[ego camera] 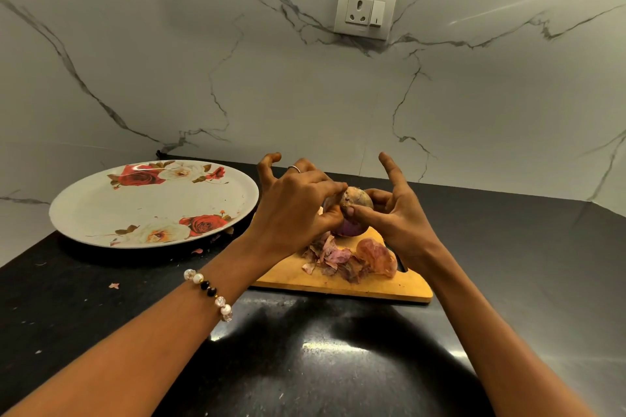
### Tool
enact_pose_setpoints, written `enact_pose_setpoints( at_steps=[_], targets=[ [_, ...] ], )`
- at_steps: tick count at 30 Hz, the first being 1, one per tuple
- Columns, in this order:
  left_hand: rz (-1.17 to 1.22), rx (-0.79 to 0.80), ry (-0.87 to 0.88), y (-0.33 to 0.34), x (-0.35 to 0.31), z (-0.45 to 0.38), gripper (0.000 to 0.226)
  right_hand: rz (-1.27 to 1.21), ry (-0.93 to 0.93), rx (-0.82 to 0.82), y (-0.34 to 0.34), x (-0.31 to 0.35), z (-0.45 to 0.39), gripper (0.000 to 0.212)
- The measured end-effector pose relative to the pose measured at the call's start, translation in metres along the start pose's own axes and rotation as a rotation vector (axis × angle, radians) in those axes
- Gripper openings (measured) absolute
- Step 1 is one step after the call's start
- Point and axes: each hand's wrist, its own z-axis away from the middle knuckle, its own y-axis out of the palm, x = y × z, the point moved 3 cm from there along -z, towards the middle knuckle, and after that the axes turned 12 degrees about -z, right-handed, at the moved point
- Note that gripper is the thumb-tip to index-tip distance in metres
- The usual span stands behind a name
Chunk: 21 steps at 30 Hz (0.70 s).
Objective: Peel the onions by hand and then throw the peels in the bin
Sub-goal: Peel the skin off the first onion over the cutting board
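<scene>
One onion (355, 205) sits between both hands, held above the far end of the wooden chopping board (338, 284). Left hand (298, 206) pinches at its top left with thumb and forefinger; the other fingers splay up, with a silver ring on one. Right hand (396, 213) grips the onion's right side, thumb across the front, forefinger raised straight. Onion is round, with dry tan skin on top and glossy purple flesh showing below. Pile of peels (349, 259) lies on the board under it: papery, crinkled, pink to brown. Floral plate (101, 210), round and white with rose prints, sits left on the black speckled countertop (305, 366). Beaded bracelet (210, 293) is on the left wrist. Marble-look wall carries a white socket (366, 10). No readable text.
</scene>
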Motion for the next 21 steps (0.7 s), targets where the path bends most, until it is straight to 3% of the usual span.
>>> enact_pose_setpoints(
  at_steps=[8, 14, 21],
  targets=[
    [-0.05, 0.006, 0.019, 0.005, -0.004, 0.002, 0.051, 0.031, 0.012, -0.032, 0.001, -0.002, 0.0, 0.114],
    [0.023, -0.048, -0.006, 0.009, 0.004, 0.003, 0.059, 0.027, 0.012, -0.015, 0.003, -0.004, 0.001, 0.101],
    [0.327, -0.061, -0.25, 0.001, 0.016, -0.004, 0.038, -0.02, 0.0, -0.083, -0.007, -0.001, -0.002, 0.098]
  ],
)
